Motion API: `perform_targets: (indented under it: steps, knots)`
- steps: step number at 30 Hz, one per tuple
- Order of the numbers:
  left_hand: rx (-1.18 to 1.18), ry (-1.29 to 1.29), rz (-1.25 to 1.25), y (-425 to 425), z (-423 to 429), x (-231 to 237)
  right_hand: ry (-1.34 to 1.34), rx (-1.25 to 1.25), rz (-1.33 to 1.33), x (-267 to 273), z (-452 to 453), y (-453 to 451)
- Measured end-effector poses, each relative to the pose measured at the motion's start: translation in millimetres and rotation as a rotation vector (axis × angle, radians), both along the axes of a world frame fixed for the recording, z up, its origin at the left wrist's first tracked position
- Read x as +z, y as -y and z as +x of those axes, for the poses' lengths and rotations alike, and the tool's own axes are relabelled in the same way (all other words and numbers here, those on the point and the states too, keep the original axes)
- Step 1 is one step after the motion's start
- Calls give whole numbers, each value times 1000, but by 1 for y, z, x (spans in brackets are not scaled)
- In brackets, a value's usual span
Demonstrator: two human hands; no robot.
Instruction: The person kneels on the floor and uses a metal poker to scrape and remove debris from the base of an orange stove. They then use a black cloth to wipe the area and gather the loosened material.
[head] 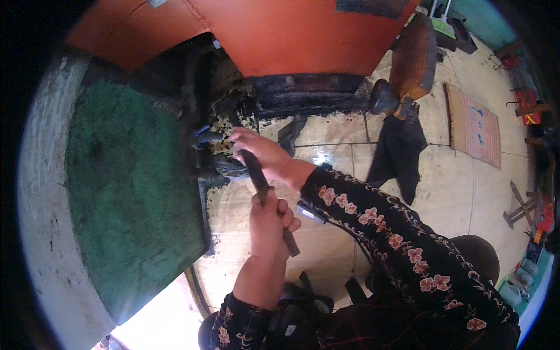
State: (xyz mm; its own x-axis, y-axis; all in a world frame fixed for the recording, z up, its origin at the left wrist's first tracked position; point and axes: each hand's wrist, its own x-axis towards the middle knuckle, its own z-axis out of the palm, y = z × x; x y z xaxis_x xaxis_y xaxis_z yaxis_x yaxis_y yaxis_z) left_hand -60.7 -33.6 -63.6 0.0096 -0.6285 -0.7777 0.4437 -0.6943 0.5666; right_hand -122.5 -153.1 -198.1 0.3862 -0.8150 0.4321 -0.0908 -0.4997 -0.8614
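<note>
Before my chest, my left hand (pixel 273 216) is closed around the lower part of a long dark bar (pixel 256 173), which slants up and to the left. My right hand (pixel 258 151) is at the upper end of the bar, its fingers bent over it; how firmly they hold it cannot be told. Just left of my right fingers lie a blue-and-dark object (pixel 205 135) and a crumpled patterned cloth (pixel 231 166) on the dirty floor edge. Beyond the fingers the dark recess hides detail.
A green panel (pixel 135 188) stands at the left, and a large orange-red panel (pixel 306 35) spans the top. A dark cloth (pixel 396 153) hangs by a rusty orange metal part (pixel 413 61). Flattened cardboard (pixel 474 124) lies on the tiled floor at right, near a wooden frame (pixel 520 205).
</note>
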Motion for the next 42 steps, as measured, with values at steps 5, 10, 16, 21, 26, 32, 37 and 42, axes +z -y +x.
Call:
perform_targets:
  steps: [5, 10, 16, 21, 26, 32, 37, 42]
  knots:
    - [5, 71, 181, 0, -4, 10, -138, 26, 98, -1, 0, 2]
    - [25, 24, 45, 12, -4, 14, 82, -18, -33, -1, 4, 7]
    - [-9, 24, 66, -1, 9, 7, 64, -95, 20, -2, 9, 1]
    - [28, -7, 26, 3, 10, 6, 80, -76, 32, -3, 9, 3]
    - [20, 7, 28, 6, -1, 15, 195, -1, 311, -2, 8, 4]
    - [37, 59, 276, 9, -5, 19, -42, -26, 90, 1, 6, 8]
    - [57, -37, -82, 15, -8, 18, 81, -58, -51, 0, 5, 11]
    - [-2, 64, 298, 8, -5, 21, 104, -94, -2, 0, 5, 7]
